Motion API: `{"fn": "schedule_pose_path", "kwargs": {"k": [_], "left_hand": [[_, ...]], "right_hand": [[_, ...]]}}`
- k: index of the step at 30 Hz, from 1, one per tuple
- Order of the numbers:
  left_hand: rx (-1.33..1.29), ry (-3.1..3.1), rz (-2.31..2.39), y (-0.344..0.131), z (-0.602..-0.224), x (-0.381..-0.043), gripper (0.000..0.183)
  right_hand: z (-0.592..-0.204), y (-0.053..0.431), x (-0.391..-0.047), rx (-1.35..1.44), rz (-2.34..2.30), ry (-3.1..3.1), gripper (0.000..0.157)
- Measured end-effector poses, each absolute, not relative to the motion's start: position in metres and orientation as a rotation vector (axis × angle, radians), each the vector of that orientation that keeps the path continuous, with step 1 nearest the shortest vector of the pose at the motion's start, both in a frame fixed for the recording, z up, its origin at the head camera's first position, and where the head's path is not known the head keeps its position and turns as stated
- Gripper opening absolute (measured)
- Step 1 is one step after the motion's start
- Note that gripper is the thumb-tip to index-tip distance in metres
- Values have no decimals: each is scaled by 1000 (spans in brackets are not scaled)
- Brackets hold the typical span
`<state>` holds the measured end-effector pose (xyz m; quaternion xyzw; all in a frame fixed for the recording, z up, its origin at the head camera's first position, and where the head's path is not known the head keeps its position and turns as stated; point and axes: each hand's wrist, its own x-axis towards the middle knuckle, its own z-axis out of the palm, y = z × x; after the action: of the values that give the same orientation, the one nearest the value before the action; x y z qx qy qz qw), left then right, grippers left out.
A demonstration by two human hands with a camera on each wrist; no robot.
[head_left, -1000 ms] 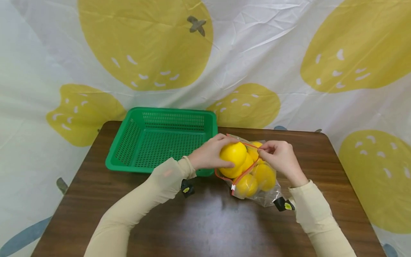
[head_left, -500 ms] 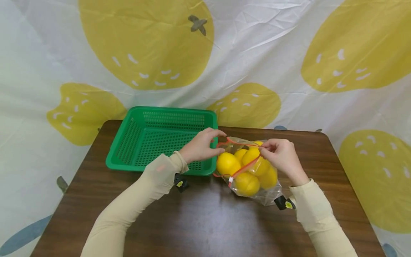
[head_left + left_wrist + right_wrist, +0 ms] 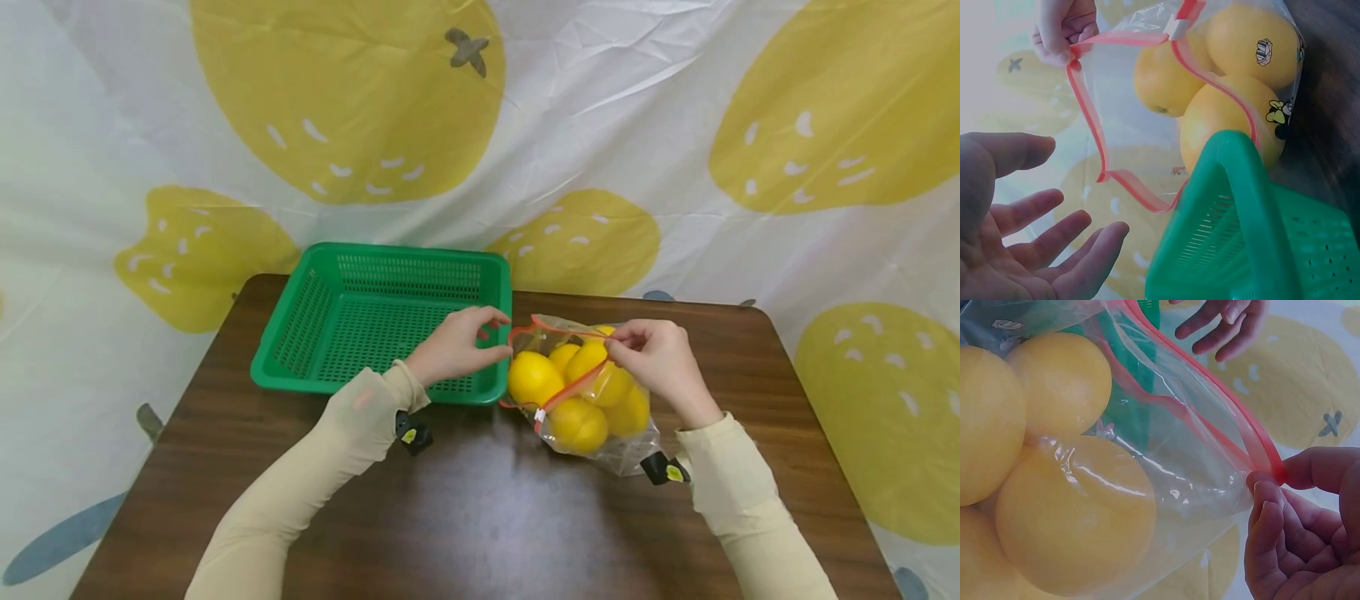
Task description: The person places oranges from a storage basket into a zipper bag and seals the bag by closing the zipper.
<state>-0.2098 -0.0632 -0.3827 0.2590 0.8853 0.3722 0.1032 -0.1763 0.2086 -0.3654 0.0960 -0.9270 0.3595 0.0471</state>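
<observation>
A clear zip bag point(image 3: 630, 458) with a red-edged mouth and a white slider lies on the table, holding several yellow fruits point(image 3: 534, 379) that look like lemons or oranges. My right hand point(image 3: 660, 362) pinches the red edge of the bag between thumb and fingers, as the right wrist view also shows. My left hand point(image 3: 457, 346) is over the right side of the green basket point(image 3: 288, 375), its fingers spread and holding nothing. In the left wrist view the left hand point(image 3: 1035, 231) is apart from the bag's open mouth.
The green plastic basket stands at the back left of the brown wooden table point(image 3: 480, 533), close beside the bag. Behind the table hangs a white cloth point(image 3: 570, 108) printed with large yellow fruits.
My left hand has let go of a yellow fruit at the bag's mouth and drawn back left over the basket. My right hand keeps its pinch on the bag's edge.
</observation>
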Motion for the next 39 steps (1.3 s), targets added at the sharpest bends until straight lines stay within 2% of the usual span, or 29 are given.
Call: {"fn": "schedule_pose_path", "kwargs": {"k": [19,39], "left_hand": [[826,2640,989,-24,-383,-252,31],[908,2717,937,-9,-390,-263,12]], "right_hand": [[-367,209,-175,279,1111,-2819,13],[-373,208,-173,261,1117,-2763,12]]}}
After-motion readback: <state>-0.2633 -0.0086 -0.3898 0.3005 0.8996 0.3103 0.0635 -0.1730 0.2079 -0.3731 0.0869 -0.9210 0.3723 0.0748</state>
